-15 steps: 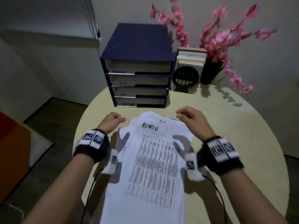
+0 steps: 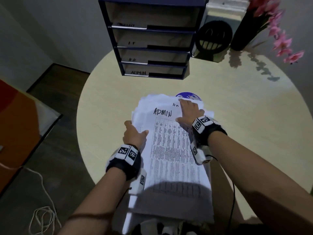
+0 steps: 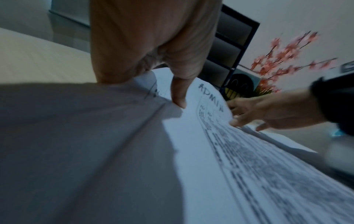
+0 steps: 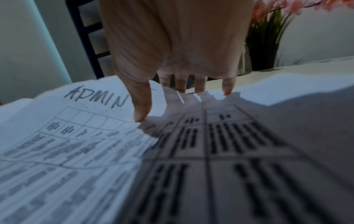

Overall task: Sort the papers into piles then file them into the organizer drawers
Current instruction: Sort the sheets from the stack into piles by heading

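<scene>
The right hand [image 2: 189, 111] lies flat, fingers straight, on the papers [image 2: 171, 150] topped by an ADMIN sheet; the left hand [image 2: 134, 135] grips their left edge. The stack sits on the counter [image 2: 237, 133] before the 4-drawer organizer [image 2: 152, 39]. Sorting looks barely started; next, lift off the top sheet.

1 paper stack [image 2: 171, 146], 1 organizer [image 2: 152, 39] of 4 drawers, 2 hands, 1 vase [image 2: 243, 28]
</scene>
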`<control>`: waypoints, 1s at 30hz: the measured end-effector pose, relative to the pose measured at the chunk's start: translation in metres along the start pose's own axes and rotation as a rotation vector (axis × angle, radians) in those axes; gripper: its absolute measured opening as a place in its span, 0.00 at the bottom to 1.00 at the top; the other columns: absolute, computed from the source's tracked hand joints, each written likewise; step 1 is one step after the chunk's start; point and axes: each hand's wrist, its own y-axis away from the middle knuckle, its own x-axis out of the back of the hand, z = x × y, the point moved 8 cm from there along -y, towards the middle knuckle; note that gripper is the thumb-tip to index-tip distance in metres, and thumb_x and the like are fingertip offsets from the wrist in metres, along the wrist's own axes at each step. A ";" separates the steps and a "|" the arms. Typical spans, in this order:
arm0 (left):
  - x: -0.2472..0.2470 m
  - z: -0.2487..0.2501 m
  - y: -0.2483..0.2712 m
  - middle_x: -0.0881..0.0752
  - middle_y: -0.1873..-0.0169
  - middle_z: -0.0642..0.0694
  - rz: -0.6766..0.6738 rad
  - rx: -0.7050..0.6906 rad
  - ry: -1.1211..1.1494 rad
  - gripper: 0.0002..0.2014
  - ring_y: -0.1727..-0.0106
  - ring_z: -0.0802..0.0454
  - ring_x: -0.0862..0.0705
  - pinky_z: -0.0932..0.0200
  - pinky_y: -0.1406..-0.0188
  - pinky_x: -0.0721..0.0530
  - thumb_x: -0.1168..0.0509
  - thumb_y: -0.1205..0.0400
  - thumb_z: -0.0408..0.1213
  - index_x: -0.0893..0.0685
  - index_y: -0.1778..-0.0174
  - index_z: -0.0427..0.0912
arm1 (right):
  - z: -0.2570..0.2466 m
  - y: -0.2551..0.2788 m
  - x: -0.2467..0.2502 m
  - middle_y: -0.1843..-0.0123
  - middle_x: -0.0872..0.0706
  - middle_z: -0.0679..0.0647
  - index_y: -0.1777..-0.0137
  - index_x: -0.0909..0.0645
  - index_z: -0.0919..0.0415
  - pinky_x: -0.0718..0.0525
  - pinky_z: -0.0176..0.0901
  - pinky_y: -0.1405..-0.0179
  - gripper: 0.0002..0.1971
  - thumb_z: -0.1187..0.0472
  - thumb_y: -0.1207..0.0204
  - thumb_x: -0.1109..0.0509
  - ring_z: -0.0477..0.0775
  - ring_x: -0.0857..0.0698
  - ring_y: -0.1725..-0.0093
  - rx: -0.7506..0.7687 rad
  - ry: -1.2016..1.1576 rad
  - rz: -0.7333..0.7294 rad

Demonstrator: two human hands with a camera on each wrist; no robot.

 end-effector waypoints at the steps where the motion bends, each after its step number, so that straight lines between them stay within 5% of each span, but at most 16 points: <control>1: -0.001 -0.005 0.004 0.24 0.32 0.32 0.003 0.004 0.035 0.31 0.36 0.34 0.23 0.49 0.42 0.25 0.32 0.23 0.36 0.42 0.28 0.38 | -0.006 0.000 0.000 0.22 0.36 0.54 0.21 0.48 0.46 0.33 0.67 0.32 0.39 0.52 0.27 0.29 0.62 0.35 0.24 0.027 -0.002 0.027; 3: 0.001 -0.005 0.007 0.32 0.28 0.33 0.019 -0.029 0.069 0.37 0.31 0.35 0.27 0.48 0.38 0.27 0.31 0.24 0.33 0.46 0.25 0.41 | -0.020 0.003 0.001 0.27 0.29 0.53 0.27 0.40 0.42 0.29 0.67 0.38 0.33 0.57 0.28 0.28 0.64 0.30 0.29 0.082 0.003 0.071; 6: 0.012 0.020 0.001 0.44 0.25 0.36 0.106 -0.230 -0.246 0.42 0.25 0.36 0.42 0.40 0.28 0.37 0.28 0.29 0.38 0.45 0.23 0.52 | -0.028 0.008 -0.006 0.27 0.29 0.52 0.31 0.35 0.44 0.27 0.67 0.39 0.27 0.58 0.27 0.29 0.64 0.30 0.29 0.096 0.064 0.068; 9: 0.013 0.055 -0.002 0.45 0.22 0.39 0.129 -0.518 -0.452 0.27 0.21 0.38 0.50 0.37 0.23 0.51 0.30 0.27 0.40 0.29 0.33 0.49 | -0.034 0.016 -0.010 0.22 0.38 0.55 0.33 0.33 0.50 0.33 0.71 0.35 0.23 0.62 0.25 0.31 0.63 0.36 0.25 0.106 0.094 0.076; 11: 0.010 0.070 -0.002 0.34 0.26 0.40 0.075 -0.680 -0.449 0.15 0.22 0.40 0.42 0.43 0.24 0.47 0.31 0.26 0.37 0.20 0.43 0.44 | -0.040 0.027 -0.010 0.20 0.42 0.57 0.34 0.32 0.56 0.39 0.74 0.31 0.20 0.66 0.24 0.36 0.61 0.40 0.22 0.123 0.075 0.131; 13: 0.002 0.073 -0.002 0.24 0.36 0.40 -0.095 -0.784 -0.342 0.14 0.32 0.41 0.27 0.51 0.35 0.32 0.32 0.25 0.35 0.21 0.44 0.40 | -0.045 0.043 -0.007 0.20 0.38 0.58 0.35 0.28 0.60 0.45 0.74 0.27 0.17 0.69 0.23 0.38 0.57 0.38 0.21 0.154 -0.012 0.214; 17: 0.012 0.060 -0.014 0.19 0.56 0.46 -0.246 -0.630 0.076 0.22 0.55 0.55 0.18 0.76 0.56 0.24 0.34 0.24 0.25 0.29 0.35 0.38 | -0.054 0.076 -0.005 0.39 0.17 0.60 0.38 0.20 0.61 0.39 0.82 0.35 0.15 0.68 0.25 0.33 0.61 0.21 0.34 0.296 -0.035 0.430; 20: 0.009 0.058 -0.016 0.17 0.67 0.42 -0.245 -0.624 -0.006 0.04 0.61 0.50 0.19 0.65 0.55 0.25 0.34 0.24 0.26 0.17 0.58 0.38 | -0.047 0.079 -0.018 0.22 0.33 0.56 0.22 0.36 0.52 0.46 0.76 0.29 0.28 0.66 0.22 0.38 0.59 0.36 0.22 0.177 -0.012 0.331; 22: 0.009 0.061 -0.021 0.22 0.75 0.43 -0.191 -0.616 -0.036 0.09 0.67 0.48 0.24 0.64 0.61 0.28 0.33 0.25 0.28 0.21 0.70 0.40 | -0.046 0.080 -0.015 0.18 0.41 0.55 0.19 0.45 0.50 0.48 0.75 0.27 0.32 0.65 0.21 0.40 0.60 0.43 0.19 0.127 -0.010 0.354; 26: 0.012 0.061 -0.030 0.30 0.79 0.46 -0.111 -0.562 0.023 0.12 0.77 0.59 0.31 0.77 0.77 0.32 0.31 0.25 0.30 0.26 0.72 0.37 | -0.048 0.079 -0.012 0.16 0.45 0.53 0.18 0.49 0.49 0.49 0.73 0.25 0.34 0.65 0.22 0.40 0.60 0.48 0.18 0.094 -0.009 0.344; 30: 0.005 0.049 -0.036 0.30 0.77 0.44 -0.147 -0.476 0.164 0.13 0.78 0.59 0.33 0.75 0.80 0.32 0.32 0.23 0.31 0.26 0.71 0.34 | -0.048 0.085 -0.013 0.16 0.44 0.52 0.22 0.38 0.53 0.52 0.72 0.24 0.30 0.68 0.24 0.38 0.59 0.49 0.17 0.122 -0.013 0.362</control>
